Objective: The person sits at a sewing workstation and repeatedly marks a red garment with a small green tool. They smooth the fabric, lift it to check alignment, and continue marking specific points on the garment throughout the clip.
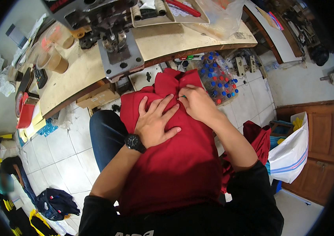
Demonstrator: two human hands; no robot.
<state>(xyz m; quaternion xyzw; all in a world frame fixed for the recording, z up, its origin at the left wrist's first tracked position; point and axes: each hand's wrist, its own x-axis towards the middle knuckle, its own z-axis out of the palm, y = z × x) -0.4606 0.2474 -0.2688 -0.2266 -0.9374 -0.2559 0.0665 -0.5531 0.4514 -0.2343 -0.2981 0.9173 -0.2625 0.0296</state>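
Observation:
A red cloth garment (171, 157) is spread over my lap, its far end bunched up below the edge of the worktable. My left hand (155, 120) lies flat on it with the fingers spread, pressing the fabric down. Just right of those fingertips, my right hand (198, 103) is closed in a pinch against the cloth. Between its fingers a small green thing (184, 96) shows; most of it is hidden, so its kind cannot be made out.
Ahead stands a worktable (163, 49) with a sewing machine (119, 51), plastic cups of brown drink (52, 61) and a tray (171, 17). Beneath it are capped plastic bottles (218, 80) and a cardboard box (98, 96). A white sack (291, 153) stands at right; a person sits at far left.

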